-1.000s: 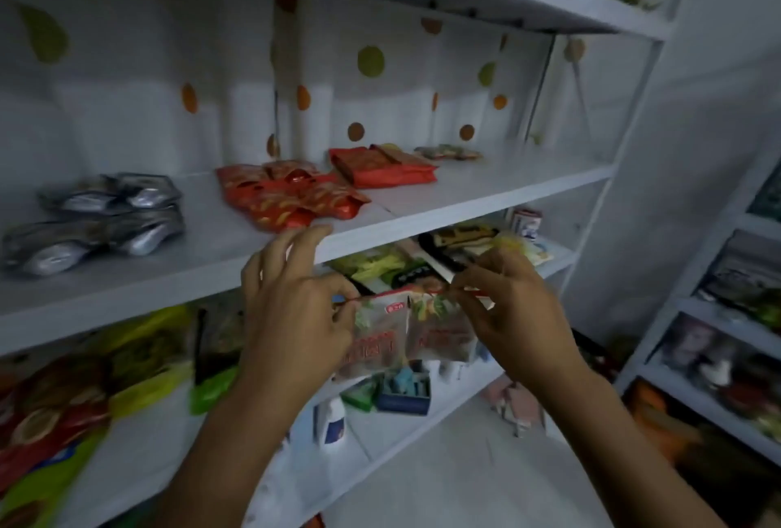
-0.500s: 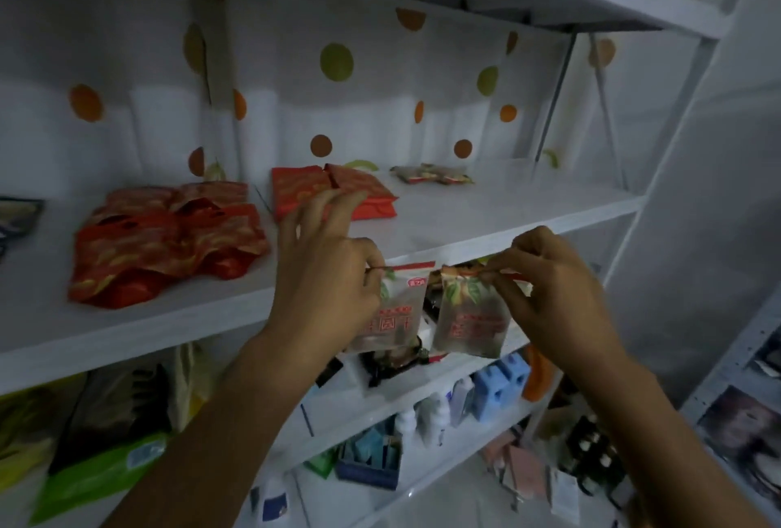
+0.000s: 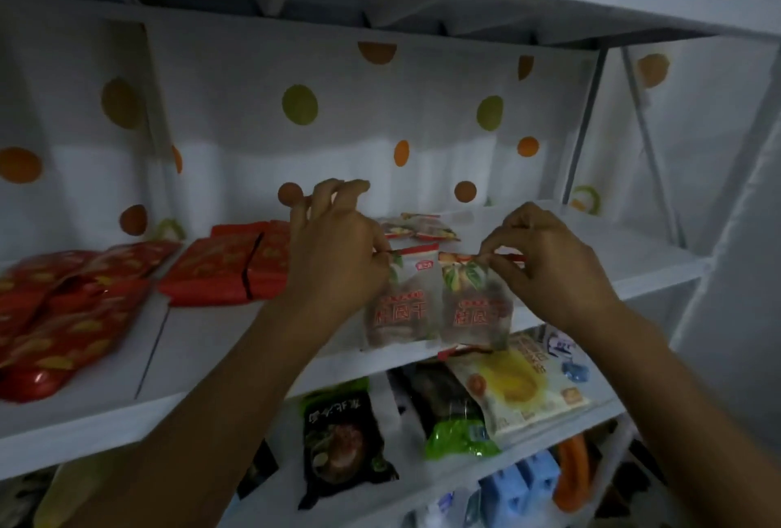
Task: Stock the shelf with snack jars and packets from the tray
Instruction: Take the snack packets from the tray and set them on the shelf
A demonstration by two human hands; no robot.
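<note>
Red packets, far left [image 3: 63, 316]: a loose heap lying flat on the shelf [image 3: 203, 341], prob. stock already placed.
Red packs, centre-left [image 3: 228, 269]: two flat packs side by side, just left of your left wrist.
Left hand [image 3: 338, 257]: thumb & forefinger pinch the top seal of the left clear packet [image 3: 401, 299]; other fingers fanned up, free.
Clear packets: you hold two, one per hand, hanging upright by their top edges w/ sides touching, over the shelf's front edge. Pinching the seals likely lets you lower both together w/o crushing contents.
Right hand [image 3: 545, 257]: fingertips closed on the top seal of the right clear packet [image 3: 475, 303].
Matching packets behind [image 3: 418, 227]: similar small packs lie flat at the back, betw. your hands; prob. the group these join.
Shelf surface: white, flat, bare patch right of your hands.
Room: dim; white backing w/ orange & green dots [image 3: 300, 105]; lower shelf [image 3: 549, 434] crowded w/ other goods. Tray not in view.
</note>
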